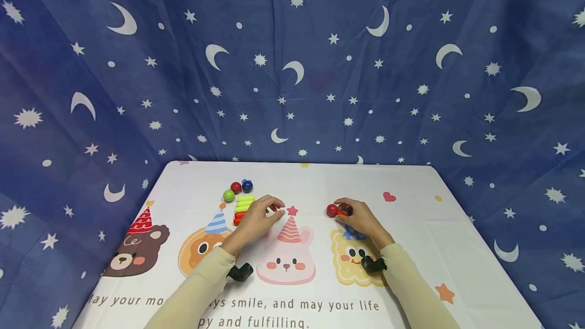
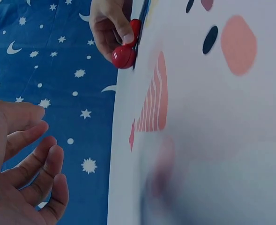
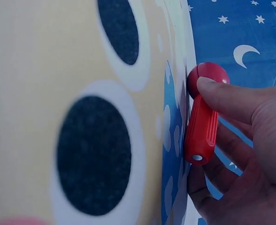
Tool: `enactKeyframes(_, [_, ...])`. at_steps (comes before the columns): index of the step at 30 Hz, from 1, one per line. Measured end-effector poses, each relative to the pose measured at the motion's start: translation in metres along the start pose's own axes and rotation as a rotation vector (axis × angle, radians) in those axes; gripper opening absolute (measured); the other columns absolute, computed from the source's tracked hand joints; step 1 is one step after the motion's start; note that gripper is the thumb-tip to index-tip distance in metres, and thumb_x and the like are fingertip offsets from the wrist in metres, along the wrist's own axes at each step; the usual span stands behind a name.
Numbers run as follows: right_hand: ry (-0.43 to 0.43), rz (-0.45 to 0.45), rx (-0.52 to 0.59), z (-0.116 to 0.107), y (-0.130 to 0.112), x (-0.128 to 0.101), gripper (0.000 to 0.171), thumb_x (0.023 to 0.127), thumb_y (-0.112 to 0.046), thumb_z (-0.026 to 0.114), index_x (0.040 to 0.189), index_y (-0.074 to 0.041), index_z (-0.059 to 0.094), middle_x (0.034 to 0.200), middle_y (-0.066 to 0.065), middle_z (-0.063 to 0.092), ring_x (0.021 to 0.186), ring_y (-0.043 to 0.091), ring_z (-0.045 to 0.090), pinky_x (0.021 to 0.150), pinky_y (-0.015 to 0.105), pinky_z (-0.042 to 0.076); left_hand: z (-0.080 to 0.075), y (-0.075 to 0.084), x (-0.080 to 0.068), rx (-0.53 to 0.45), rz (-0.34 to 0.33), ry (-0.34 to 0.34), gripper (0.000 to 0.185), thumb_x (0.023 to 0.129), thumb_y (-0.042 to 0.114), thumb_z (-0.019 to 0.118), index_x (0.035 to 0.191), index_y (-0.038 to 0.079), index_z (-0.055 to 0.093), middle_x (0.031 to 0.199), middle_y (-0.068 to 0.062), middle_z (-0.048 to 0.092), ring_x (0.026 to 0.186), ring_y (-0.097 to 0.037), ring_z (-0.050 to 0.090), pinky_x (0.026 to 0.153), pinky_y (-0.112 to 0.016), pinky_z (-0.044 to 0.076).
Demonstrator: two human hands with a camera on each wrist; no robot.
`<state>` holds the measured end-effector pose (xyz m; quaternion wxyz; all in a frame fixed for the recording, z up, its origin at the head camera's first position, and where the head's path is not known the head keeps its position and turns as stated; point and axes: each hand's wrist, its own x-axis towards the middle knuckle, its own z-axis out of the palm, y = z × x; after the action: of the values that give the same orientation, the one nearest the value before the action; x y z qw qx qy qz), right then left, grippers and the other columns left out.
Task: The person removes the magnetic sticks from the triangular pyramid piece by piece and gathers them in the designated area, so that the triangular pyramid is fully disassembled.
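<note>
My right hand point(image 1: 359, 217) pinches a red toy rod point(image 3: 202, 133) with a silver-tipped end, low over the tablecloth. A glossy red ball point(image 3: 208, 77) sits at the rod's other end, with my thumb lying where the two meet. Behind the rod my other fingers curl, partly hidden. In the left wrist view the red ball point(image 2: 123, 56) and rod point(image 2: 135, 30) also show in that hand. Loosely bent and holding nothing, my left hand point(image 1: 260, 217) hovers beside a small group of yellow rods point(image 1: 245, 203) and red rods point(image 1: 239, 216).
Behind the rods are a green ball point(image 1: 229, 196), a red ball point(image 1: 235, 187) and a dark blue ball point(image 1: 247, 186). The white tablecloth point(image 1: 292, 176) carries printed cartoon figures and lettering. A blue curtain point(image 1: 274, 65) with moons and stars hangs behind the table.
</note>
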<state>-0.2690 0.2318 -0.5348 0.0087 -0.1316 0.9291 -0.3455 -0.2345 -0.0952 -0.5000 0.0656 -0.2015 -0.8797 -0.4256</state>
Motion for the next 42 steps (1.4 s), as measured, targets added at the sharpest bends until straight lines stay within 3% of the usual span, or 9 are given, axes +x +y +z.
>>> enactKeyframes(8, [-0.004,0.016,-0.009,0.000,0.001,-0.001,0.035,0.084,-0.015,0.077,0.118,-0.016,0.068,0.096,0.001,0.070,0.088,0.015,0.060,0.085,0.036,0.049,0.015,0.006,0.008,-0.039,0.008,-0.023,0.017,0.089,0.013,0.070,0.105,0.009,0.071,0.095,0.002,0.067,0.090,-0.022,0.062,0.079,-0.030,0.049])
enactKeyframes(14, [-0.014,0.029,0.019,-0.001,-0.002,-0.004,0.032,0.085,-0.014,0.076,0.117,-0.015,0.069,0.098,0.002,0.071,0.091,0.016,0.062,0.088,0.039,0.050,0.030,0.007,0.016,-0.061,0.028,-0.043,0.015,0.091,0.015,0.069,0.106,0.012,0.069,0.092,0.003,0.067,0.087,-0.014,0.061,0.079,-0.034,0.052])
enactKeyframes(26, [-0.021,0.048,0.036,0.001,-0.005,-0.004,0.031,0.087,-0.014,0.075,0.117,-0.017,0.069,0.103,0.003,0.071,0.095,0.018,0.062,0.094,0.045,0.051,0.059,0.014,0.034,-0.087,-0.001,-0.099,0.024,0.092,0.018,0.066,0.113,0.007,0.067,0.100,-0.001,0.069,0.090,-0.013,0.063,0.079,-0.023,0.051])
enactKeyframes(42, [-0.017,0.095,0.001,0.001,-0.003,-0.005,0.028,0.087,-0.020,0.075,0.114,-0.016,0.070,0.107,0.004,0.069,0.096,0.020,0.060,0.098,0.047,0.050,0.084,0.016,0.049,-0.181,-0.054,-0.136,0.028,0.092,0.017,0.067,0.117,0.003,0.065,0.110,-0.011,0.070,0.097,-0.018,0.066,0.088,-0.030,0.054])
